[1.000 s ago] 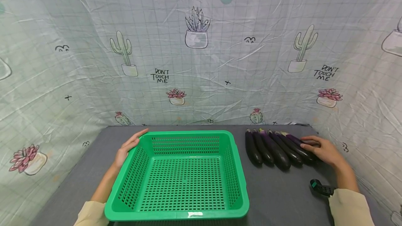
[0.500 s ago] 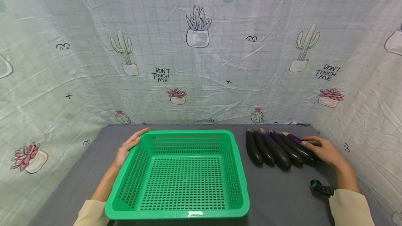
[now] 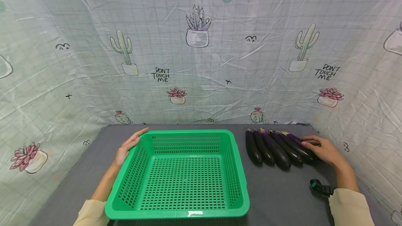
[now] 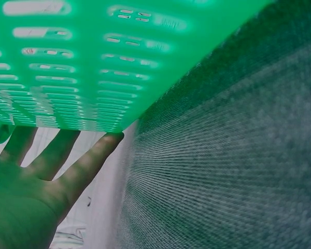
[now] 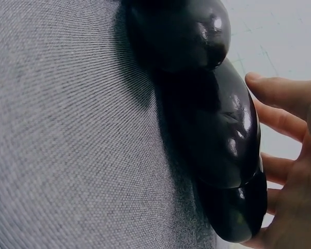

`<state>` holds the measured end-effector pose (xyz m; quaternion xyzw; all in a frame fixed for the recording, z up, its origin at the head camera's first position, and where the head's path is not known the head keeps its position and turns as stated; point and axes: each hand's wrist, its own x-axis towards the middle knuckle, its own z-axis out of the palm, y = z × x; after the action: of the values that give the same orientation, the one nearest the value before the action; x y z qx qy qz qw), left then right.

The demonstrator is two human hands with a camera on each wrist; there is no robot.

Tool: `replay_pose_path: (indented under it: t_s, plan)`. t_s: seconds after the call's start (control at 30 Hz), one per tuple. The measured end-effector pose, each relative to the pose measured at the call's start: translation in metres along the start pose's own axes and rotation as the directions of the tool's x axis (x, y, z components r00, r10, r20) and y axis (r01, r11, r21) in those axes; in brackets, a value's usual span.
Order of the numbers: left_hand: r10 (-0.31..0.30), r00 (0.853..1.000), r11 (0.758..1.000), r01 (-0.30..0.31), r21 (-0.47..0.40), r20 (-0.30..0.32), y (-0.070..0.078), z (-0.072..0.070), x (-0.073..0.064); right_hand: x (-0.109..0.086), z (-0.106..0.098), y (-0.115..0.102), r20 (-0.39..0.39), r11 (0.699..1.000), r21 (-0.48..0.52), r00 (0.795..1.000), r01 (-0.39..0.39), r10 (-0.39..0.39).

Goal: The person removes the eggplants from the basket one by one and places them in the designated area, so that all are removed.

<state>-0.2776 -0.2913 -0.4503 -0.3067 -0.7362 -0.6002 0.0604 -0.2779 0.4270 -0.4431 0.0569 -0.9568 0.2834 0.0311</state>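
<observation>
A green plastic basket (image 3: 157, 215) with slotted walls and floor stands in front of me, and nothing lies in it. My left hand (image 3: 123, 152) rests along its left rim with long, straight fingers; the left wrist view shows those fingers (image 4: 88, 161) against the slotted wall. To the basket's right lies a row of several dark purple eggplants (image 3: 276, 151), side by side, stems toward the back. At the row's right end my right hand (image 3: 325, 150) rests over the outermost eggplant (image 5: 238, 210), its thumb and fingers relaxed and spread along the glossy skin.
A grey cloth-covered table (image 3: 276, 198) bears everything. Behind it and at both sides hangs a pale curtain (image 3: 220, 62) printed with cacti and succulents. A black strapped device (image 3: 321, 188) sits at my right wrist, by the cream sleeve (image 3: 350, 206).
</observation>
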Motion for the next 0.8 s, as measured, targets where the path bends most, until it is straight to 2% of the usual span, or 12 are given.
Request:
replay_pose_path:
  t_s: [0.37,0.57,0.67,0.8]
  plan:
    - [-0.027,1.000,1.000,0.027,-0.014,-0.003,0.001,0.002,-0.001,-0.001,0.003,0.004,0.008,1.000,0.008,1.000,-0.007,0.007]
    - [-0.013,1.000,1.000,0.013,0.017,-0.012,0.000,0.002,-0.001,-0.001,-0.001,0.002,0.009,1.000,0.015,1.000,-0.013,0.012]
    - [-0.009,1.000,1.000,0.009,0.018,-0.014,0.000,0.003,-0.001,-0.002,-0.005,-0.001,-0.008,1.000,0.027,1.000,0.007,-0.007]
    - [-0.033,0.999,0.999,0.033,0.017,-0.014,0.001,0.004,-0.001,-0.005,-0.014,-0.012,-0.059,0.998,0.027,0.997,0.052,-0.050]
